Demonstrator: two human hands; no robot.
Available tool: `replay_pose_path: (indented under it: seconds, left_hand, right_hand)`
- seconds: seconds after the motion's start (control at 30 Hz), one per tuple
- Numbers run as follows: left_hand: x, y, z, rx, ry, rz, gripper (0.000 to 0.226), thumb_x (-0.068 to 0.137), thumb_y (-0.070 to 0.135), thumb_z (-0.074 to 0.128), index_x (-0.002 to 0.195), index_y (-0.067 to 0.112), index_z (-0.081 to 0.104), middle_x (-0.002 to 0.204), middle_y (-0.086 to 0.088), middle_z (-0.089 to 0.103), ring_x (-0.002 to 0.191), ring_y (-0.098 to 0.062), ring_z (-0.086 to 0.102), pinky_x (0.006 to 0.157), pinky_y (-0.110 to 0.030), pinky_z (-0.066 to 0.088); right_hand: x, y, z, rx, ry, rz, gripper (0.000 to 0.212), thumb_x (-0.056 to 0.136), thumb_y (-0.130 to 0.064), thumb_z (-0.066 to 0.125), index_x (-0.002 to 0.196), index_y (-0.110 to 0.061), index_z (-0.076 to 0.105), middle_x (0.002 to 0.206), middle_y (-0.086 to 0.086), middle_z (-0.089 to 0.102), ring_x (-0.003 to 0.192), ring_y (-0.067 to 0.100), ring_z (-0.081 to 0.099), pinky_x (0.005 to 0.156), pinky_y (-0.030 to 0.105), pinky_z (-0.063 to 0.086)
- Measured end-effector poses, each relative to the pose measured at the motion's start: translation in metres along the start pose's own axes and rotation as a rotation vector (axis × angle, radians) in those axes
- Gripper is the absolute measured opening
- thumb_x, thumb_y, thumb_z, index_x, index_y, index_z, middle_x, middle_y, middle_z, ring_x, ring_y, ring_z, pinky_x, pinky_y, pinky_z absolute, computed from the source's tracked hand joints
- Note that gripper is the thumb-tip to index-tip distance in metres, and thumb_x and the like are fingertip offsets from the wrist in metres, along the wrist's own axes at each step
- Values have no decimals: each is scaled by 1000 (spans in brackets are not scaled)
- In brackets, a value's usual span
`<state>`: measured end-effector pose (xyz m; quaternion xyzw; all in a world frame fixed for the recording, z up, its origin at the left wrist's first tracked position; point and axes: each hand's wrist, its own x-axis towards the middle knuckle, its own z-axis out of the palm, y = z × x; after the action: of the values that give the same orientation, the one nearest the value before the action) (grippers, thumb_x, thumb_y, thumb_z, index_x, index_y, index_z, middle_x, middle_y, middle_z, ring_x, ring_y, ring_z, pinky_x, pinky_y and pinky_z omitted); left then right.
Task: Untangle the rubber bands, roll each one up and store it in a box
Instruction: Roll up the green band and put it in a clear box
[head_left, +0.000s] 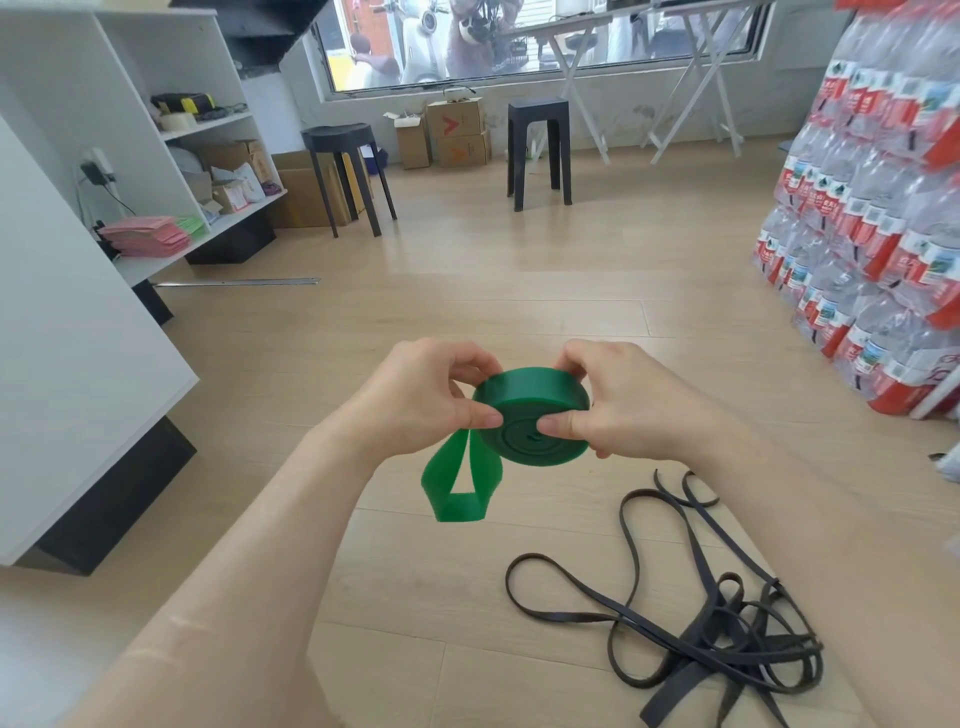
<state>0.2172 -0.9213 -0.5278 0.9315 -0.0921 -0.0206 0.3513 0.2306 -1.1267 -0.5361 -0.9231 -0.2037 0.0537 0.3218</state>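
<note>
At nine o'clock in the view stands a white cabinet (78, 312). Behind it, at ten o'clock, white shelves (208, 130) carry cartons, a roll of tape and a stack of pink sheets (145, 236).

The left hand (415, 395) is raised above the wooden floor (519, 291), near the middle of the view. Its grip is narrow and occupied. The thumb lies on the near flat face of the coil at its nine o'clock edge, and the curled fingers reach over the far rim at about eleven o'clock.

The green band (530, 415) is wound into a thick flat coil, held in the air between both hands with its spiral face tilted toward the camera. From the coil's seven o'clock a short unrolled tail (460, 483) hangs down as a flat loop.

The right hand (623, 405) pinches the coil from the three o'clock side. Its thumb presses on the spiral face just right of the centre, and its fingers curl over the top rim at one o'clock. That grip is narrow too, closed on the coil.

On the floor at five o'clock lie the black bands (727, 623), a knotted heap with long loops trailing toward the hands. None of them touches either hand.

Far off at twelve o'clock are two black stools (348, 176) and some cardboard boxes (457, 135) below a window. Stacked packs of bottled water (872, 208) fill the two to three o'clock side.
</note>
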Motion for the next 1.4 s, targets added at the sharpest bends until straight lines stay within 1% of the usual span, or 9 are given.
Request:
replay_pose_path:
  seconds: [0.2,0.53,0.67,0.73,0.87,0.97,1.07,1.23,1.4]
  left_hand:
    - [1,0,1,-20,5,25,42,69,15,83,99,36,62,105,11,69,57,1,58,72,-22,54]
    - [1,-2,-3,-138,-56,-2,42,67,13,84,103,28,69,100,7,73,74,-19,70,82,-39,57]
    - [0,2,-4,-95,-56,7,39,66,13,85,101,22,71,92,7,74,68,-7,68,80,-35,58]
    - [-2,3,-5,-6,-29,24,35,65,17,86,97,23,72,88,10,74,64,4,63,77,-27,57]
    - [-7,12,0,274,-49,57,23,65,29,81,86,27,72,74,11,69,63,-1,60,58,-17,50]
    - [-7,19,7,438,-70,121,21,65,34,77,81,25,69,66,8,64,62,-6,56,54,-22,45]
    - [-5,20,9,468,-44,139,23,65,34,76,83,24,68,67,7,63,65,-11,56,58,-26,47]
    - [-2,15,7,275,-13,79,42,67,29,80,105,31,63,95,13,67,69,-7,61,65,-29,53]
    - [0,7,5,204,-24,40,34,67,26,82,96,31,67,90,15,68,61,11,54,56,-13,39]
  right_hand:
    - [-2,1,-3,93,10,36,29,79,-25,79,88,-22,52,77,-2,63,51,16,67,59,35,58]
    - [-2,6,-4,349,1,55,23,82,-14,76,95,-14,56,107,3,61,62,31,70,63,47,60]
    - [-3,4,-3,407,-32,78,21,84,-12,74,95,-15,56,108,2,62,67,31,71,66,46,61]
    - [-5,-1,-3,332,-84,60,22,86,-17,72,101,-20,56,113,-1,61,69,24,70,72,41,60]
    - [-10,-21,-7,-465,-49,-84,61,84,-44,67,137,-34,40,132,-10,54,105,14,58,89,35,48]
    - [-11,-30,8,-603,-38,-161,52,83,-44,67,128,-26,46,120,-3,61,107,23,59,83,38,51]
    - [-7,-25,21,-603,-9,-168,34,85,-38,66,110,-20,51,106,1,65,95,27,62,76,39,51]
    - [-4,-13,6,-404,61,-110,33,83,-37,70,98,-19,48,88,-5,57,83,21,55,68,33,42]
    - [-5,-8,1,-258,60,-60,34,80,-36,73,97,-21,48,89,-5,58,81,20,54,67,30,38]
